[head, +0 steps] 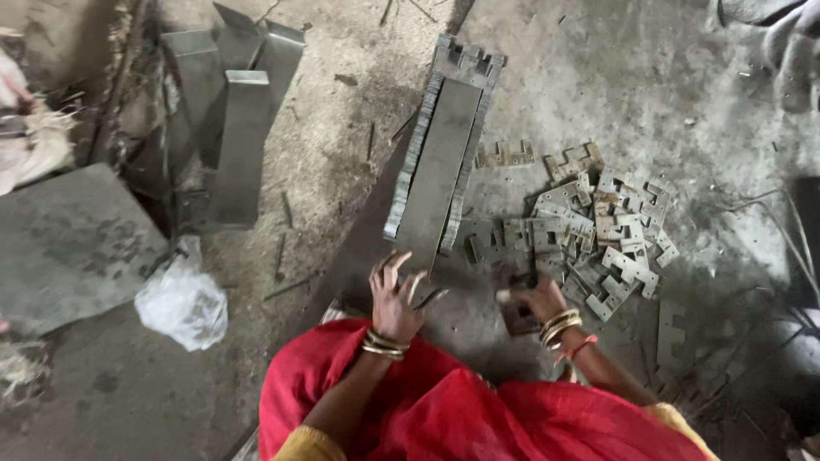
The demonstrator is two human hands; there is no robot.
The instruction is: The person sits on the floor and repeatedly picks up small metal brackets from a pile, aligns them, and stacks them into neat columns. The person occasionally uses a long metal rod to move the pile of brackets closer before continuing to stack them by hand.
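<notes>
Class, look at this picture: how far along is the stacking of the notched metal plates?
Done: a long packed row of plates lies on the floor. In hand: the left hand rests at the row's near end; the right hand is at a dark plate, grip unclear. Left: a loose pile of notched plates is still unsorted.

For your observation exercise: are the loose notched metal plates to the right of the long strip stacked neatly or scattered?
Scattered. The notched metal plates lie overlapping at mixed angles on the floor, beside the long strip.
</notes>
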